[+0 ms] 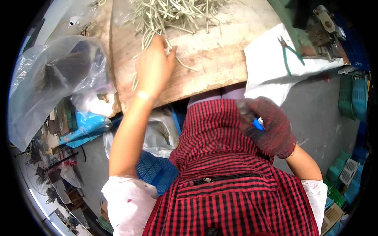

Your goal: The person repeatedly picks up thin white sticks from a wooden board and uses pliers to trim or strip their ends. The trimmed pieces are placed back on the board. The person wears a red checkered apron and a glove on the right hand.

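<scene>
My bare left hand (155, 67) rests over the wooden board (216, 59) with fingers curled among thin pale tube-like pieces (177, 15), which lie in a tangled pile at the back of the board; a few loose ones lie beside and under the hand. My right hand (265, 128), in a dark red-and-black knit glove, is closed on a small blue object (258, 124), partly hidden by the fingers, above the checked apron. Green-handled pliers (290, 59) lie on a white sheet (267, 74) at the right of the board.
A clear plastic bag (59, 78) drapes over the left side, with a blue bag (82, 129) below it. A metal fixture (327, 25) stands at upper right. A blue crate (155, 173) is below the board at left; stacked baskets (354, 94) line the right edge.
</scene>
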### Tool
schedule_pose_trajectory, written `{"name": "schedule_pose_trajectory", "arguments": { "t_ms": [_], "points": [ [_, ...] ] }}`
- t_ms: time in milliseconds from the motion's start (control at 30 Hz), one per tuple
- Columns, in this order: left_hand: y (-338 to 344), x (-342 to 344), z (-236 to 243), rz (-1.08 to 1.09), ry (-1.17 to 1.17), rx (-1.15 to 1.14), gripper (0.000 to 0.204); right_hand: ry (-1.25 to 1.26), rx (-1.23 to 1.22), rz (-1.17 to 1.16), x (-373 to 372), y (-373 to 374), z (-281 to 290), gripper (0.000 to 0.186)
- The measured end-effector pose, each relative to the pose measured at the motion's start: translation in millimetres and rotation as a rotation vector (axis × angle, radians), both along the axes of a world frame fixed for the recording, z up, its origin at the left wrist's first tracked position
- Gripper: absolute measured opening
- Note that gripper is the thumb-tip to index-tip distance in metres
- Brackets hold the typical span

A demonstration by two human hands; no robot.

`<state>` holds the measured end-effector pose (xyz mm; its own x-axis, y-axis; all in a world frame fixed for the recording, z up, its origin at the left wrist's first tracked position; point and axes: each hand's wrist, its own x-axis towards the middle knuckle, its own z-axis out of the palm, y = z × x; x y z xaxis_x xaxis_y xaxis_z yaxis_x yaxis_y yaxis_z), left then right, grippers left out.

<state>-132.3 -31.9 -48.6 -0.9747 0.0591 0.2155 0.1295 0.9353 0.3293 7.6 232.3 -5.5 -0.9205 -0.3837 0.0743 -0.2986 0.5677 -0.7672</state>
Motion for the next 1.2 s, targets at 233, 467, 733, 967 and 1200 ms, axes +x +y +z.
{"name": "schedule_pose_trajectory", "arguments": {
  "t_ms": [233,467,733,967,1200],
  "points": [
    [1,21,-2,-0.003,-0.087,0.317,0.017,-0.432,-0.286,-0.107,13,12,-13,0.042],
    [15,139,53,-0.057,-0.727,1.431,0.029,-0.189,-0.039,-0.023,5,-16,12,0.047],
    [20,147,62,0.019,-0.811,1.442,0.020,0.145,0.269,0.053,-11,-32,28,0.050],
    [18,146,70,0.013,-0.802,1.410,0.027,0.132,0.333,0.046,-10,-38,39,0.051],
    [18,147,64,0.101,-0.850,1.545,0.023,0.022,0.400,0.099,-9,-38,49,0.055]
  ]
}}
